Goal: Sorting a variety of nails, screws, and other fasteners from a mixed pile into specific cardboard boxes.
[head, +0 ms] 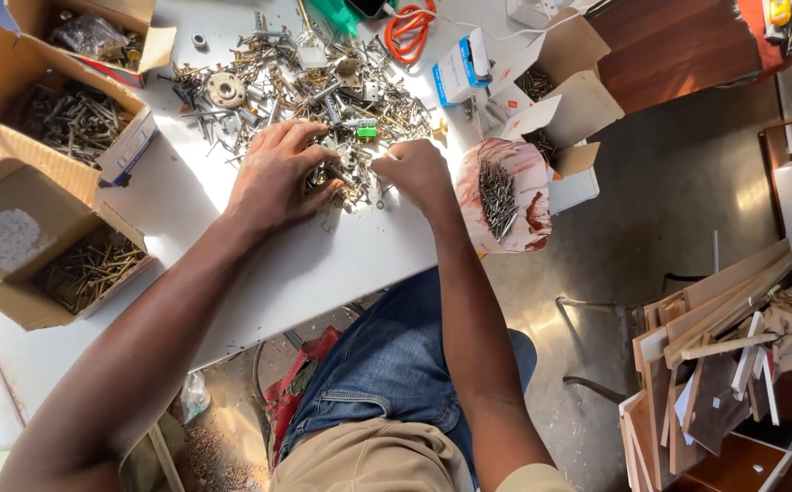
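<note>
A big loose pile of mixed screws, bolts and small metal parts point(323, 82) lies on a white table point(323, 264). My left hand point(273, 173) rests spread on the near edge of the pile, fingers among the pieces. My right hand point(414, 173) sits just to its right with fingers pinched together at the pile's edge; whatever it pinches is too small to make out. A small green piece point(367, 132) lies in the pile between the hands.
Cardboard boxes of screws stand at the left point(95, 264) point(72, 114) and top left point(95, 36). A round paper-lined tub of nails point(503, 196) and open white boxes point(560, 109) sit at the right table edge. Orange scissors point(409, 27) lie at top. Wood offcuts point(724, 355) are stacked on the floor.
</note>
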